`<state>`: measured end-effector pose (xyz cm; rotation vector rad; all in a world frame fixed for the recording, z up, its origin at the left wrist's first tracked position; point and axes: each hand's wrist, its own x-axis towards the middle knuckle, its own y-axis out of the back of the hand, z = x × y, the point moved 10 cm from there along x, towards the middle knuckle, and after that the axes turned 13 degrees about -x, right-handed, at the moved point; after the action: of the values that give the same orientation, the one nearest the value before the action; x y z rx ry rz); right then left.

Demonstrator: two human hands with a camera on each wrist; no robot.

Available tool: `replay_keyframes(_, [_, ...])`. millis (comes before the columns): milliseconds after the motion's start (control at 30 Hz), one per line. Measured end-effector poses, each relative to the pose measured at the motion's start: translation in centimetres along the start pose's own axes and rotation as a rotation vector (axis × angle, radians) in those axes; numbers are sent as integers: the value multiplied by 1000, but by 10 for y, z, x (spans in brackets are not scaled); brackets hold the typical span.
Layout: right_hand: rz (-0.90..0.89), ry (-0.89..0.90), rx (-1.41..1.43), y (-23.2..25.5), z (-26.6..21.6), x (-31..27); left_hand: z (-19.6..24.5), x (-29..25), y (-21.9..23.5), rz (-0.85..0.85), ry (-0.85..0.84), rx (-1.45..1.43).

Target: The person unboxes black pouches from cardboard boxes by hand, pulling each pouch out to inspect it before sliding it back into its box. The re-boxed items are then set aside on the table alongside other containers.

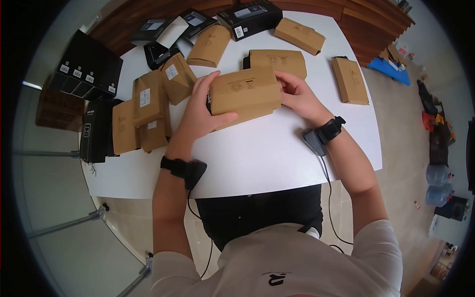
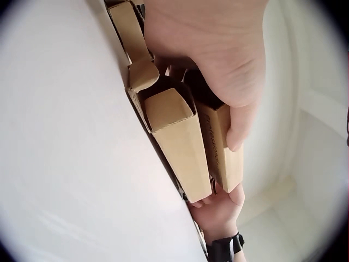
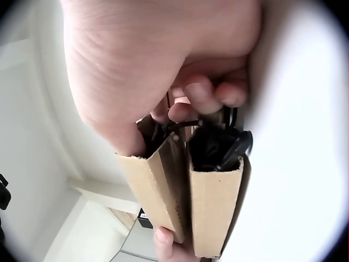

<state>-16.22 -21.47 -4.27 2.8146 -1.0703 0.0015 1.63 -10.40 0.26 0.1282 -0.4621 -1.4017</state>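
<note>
A brown cardboard box (image 1: 245,89) is held above the table's middle. My left hand (image 1: 200,106) grips its left end, thumb across the near side. At the right end, my right hand (image 1: 299,99) pinches the edge with curled fingers. Both wrist views show two cardboard pieces close together: the held box (image 2: 234,164) (image 3: 150,177) and a second one (image 2: 182,155) (image 3: 215,210) nearer the table. Black cables (image 3: 218,144) show in their open ends, beside my right hand (image 3: 142,65). Whether the two pieces touch, I cannot tell.
On the white table (image 1: 247,163), a brown box (image 1: 284,62) lies just behind the hands, others (image 1: 301,35) (image 1: 351,79) farther back and right. Several brown boxes (image 1: 148,99) are piled at the left. Black boxes stand at the left (image 1: 89,64) and back (image 1: 250,20).
</note>
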Motion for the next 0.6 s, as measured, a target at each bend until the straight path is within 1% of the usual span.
replay_keyframes(67, [-13,44,-27,-4,-2,2,-2,-1,-1,7,6,-29])
replay_keyframes(167, [-57,-16,-19,-6,2,2,-3,-1,0,10,-12,-63])
replay_keyframes(300, [-58,-15,-80,6,17,7,-6,0,3,26,-13,-81])
replay_keyframes(367, [-11,17,43,12,13,7,-10,2,4,30,-18,-94])
replay_keyframes(400, [-6,15,42,13,12,6,-12,2,6,35,-30,-104])
replay_keyframes(467, [96,-21,194,23,8,5,-13,4,8,39,-44,-114])
replay_keyframes(500, [101,-21,195,26,12,6,-15,4,8,35,-37,-114])
replay_keyframes(567, [74,9,348,28,15,8,-18,5,8,25,-32,-113])
replay_keyframes(600, [79,11,350,30,17,7,-21,5,9,27,-27,-118])
